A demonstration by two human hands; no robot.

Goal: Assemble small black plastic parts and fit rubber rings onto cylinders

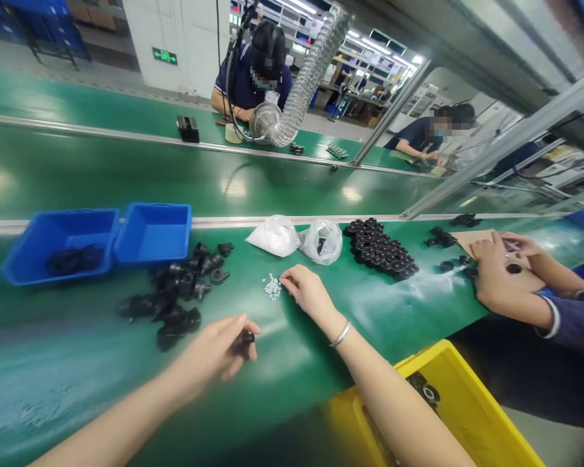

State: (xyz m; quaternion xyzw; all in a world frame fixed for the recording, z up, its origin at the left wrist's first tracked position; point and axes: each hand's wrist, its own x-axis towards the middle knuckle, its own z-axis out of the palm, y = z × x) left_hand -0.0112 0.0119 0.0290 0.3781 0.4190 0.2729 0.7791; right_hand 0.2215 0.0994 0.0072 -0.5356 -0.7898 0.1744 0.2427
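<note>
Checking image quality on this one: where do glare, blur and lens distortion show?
Head view, glare: bright lamp reflections on the far green strip, whitish streaks on the near bench towards the right; head view, blur: black parts at left look smeared, the yellow bin's left end soft; head view, distortion: wide-angle stretching towards the edges.
</note>
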